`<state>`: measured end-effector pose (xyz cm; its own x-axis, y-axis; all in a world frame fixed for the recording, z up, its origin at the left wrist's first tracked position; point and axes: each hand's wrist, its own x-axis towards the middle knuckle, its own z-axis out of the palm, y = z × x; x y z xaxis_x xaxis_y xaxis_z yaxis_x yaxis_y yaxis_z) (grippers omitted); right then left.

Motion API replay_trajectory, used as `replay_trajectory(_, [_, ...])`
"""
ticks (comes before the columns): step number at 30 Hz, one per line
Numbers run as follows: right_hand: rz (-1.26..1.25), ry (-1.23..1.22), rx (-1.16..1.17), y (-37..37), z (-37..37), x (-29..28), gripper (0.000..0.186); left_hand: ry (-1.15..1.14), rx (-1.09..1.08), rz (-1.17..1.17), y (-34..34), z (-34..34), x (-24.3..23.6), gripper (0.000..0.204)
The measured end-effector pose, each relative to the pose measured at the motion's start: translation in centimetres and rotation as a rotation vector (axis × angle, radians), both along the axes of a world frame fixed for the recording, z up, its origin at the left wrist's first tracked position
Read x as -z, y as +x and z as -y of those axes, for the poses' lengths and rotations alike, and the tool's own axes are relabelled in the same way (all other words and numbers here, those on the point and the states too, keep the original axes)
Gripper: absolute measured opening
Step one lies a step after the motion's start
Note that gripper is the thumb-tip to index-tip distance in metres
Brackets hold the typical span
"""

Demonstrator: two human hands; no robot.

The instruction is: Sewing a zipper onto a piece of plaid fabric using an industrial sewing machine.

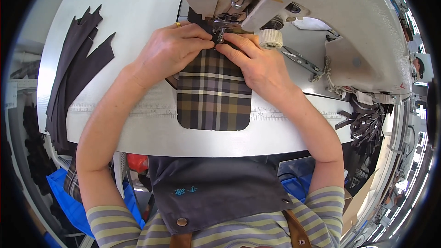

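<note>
A plaid fabric piece (213,94) in brown, grey, black and white, with rounded near corners, lies flat on the sewing machine table. Its far end runs up to the presser foot (220,36). On the left of the foot, my left hand (177,48) pinches the far edge, thumb and fingertips together. From the right, my right hand (257,59) grips the same edge, its thumb and index fingertips close beside the foot. Dark material shows under and behind the foot. My fingers hide most of the far edge and whatever layers lie there.
The sewing machine (340,23) rises over the right side. Thread snips (301,59) lie beside its base. Long dark fabric strips (76,64) rest on the left. A bundle of dark scraps (367,121) hangs at the right edge. A printed ruler (133,109) crosses the table.
</note>
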<state>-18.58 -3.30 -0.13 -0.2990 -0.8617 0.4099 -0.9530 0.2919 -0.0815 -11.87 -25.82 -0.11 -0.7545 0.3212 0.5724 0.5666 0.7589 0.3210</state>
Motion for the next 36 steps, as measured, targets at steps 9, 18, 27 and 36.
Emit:
replay_trajectory(9, [0.019,-0.005,-0.001,-0.1,0.0,-0.1,0.046,0.027,0.011,-0.022,-0.1,0.1,0.2,0.017])
replay_trajectory(18, [0.064,-0.067,0.031,-0.7,0.3,-0.1,0.040,0.037,-0.014,0.056,-1.0,0.6,0.1,0.018])
replay_trajectory(27, [0.092,-0.032,0.042,-0.5,0.0,-0.3,0.040,0.049,-0.004,0.035,-1.2,0.6,0.2,0.018])
replay_trajectory(36, [0.126,-0.002,0.056,-0.1,0.4,-2.2,0.037,0.031,-0.025,0.012,-1.2,0.6,0.3,0.019])
